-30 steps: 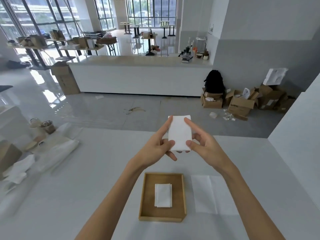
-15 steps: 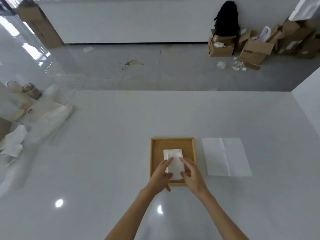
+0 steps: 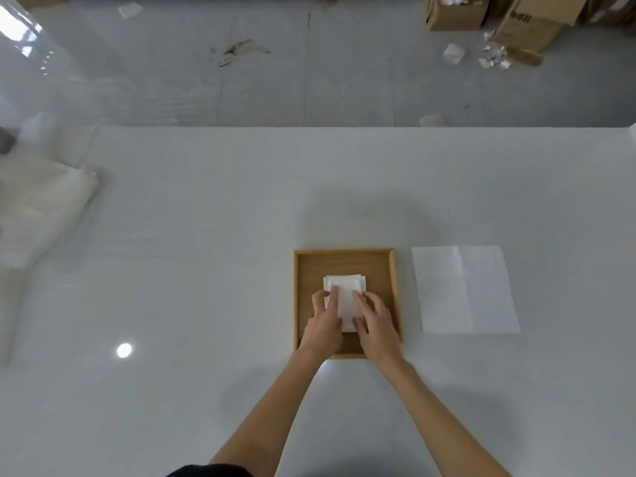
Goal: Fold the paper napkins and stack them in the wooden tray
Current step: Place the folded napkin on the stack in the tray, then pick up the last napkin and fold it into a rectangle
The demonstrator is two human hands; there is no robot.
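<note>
A square wooden tray (image 3: 344, 261) lies on the white table. Inside it sits a small stack of folded white napkins (image 3: 345, 297). My left hand (image 3: 323, 325) rests on the stack's left edge with its fingers spread flat. On the right side of the stack lies my right hand (image 3: 375, 325), fingers also flat on the top napkin. Both hands press down on the napkin rather than pinch it. An unfolded white napkin (image 3: 464, 290) with a centre crease lies flat on the table just right of the tray.
Crumpled white plastic bags (image 3: 38, 208) lie at the table's left edge. Beyond the far table edge is grey floor with cardboard boxes (image 3: 481, 15) and paper scraps at the upper right.
Both hands carried the folded napkin down from in front of me into the tray and laid it on the one there. The head tilted down toward the table.
</note>
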